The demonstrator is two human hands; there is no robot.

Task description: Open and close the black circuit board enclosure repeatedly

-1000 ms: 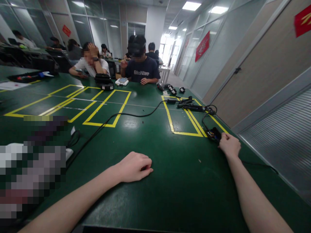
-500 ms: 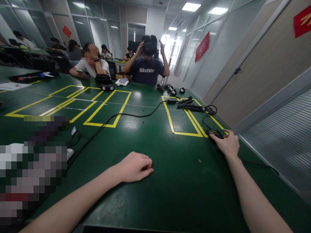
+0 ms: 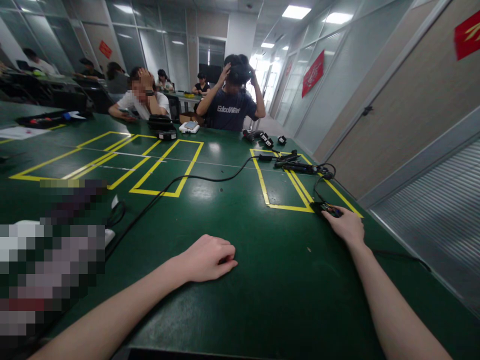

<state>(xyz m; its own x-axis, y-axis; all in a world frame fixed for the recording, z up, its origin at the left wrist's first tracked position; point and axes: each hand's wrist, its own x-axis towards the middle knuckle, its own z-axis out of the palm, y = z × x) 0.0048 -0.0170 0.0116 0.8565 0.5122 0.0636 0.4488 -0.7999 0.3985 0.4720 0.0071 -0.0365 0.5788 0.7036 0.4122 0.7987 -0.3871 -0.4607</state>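
Observation:
On the green table (image 3: 262,280), my left hand (image 3: 210,257) rests with its fingers curled inward; nothing shows in it. Further right, my right hand (image 3: 345,222) grips the edge of a small dark device (image 3: 329,209) with coloured parts on top. A thin cable rises from the device toward a bundle of black cables and rods (image 3: 300,166). The device lies at the near end of the right yellow tape lines (image 3: 287,207). My right palm hides part of its near side.
A long black cable (image 3: 210,178) crosses the table to a blurred-out area at the left. Across the table stand black cases (image 3: 161,125), a white device (image 3: 189,127) and several small black items (image 3: 266,140). Two people sit there, one touching a headset (image 3: 240,72).
My right hand has moved slightly left with the dark device, which now sits over the tape's corner. My left hand has stayed put. The person with the headset has shifted right.

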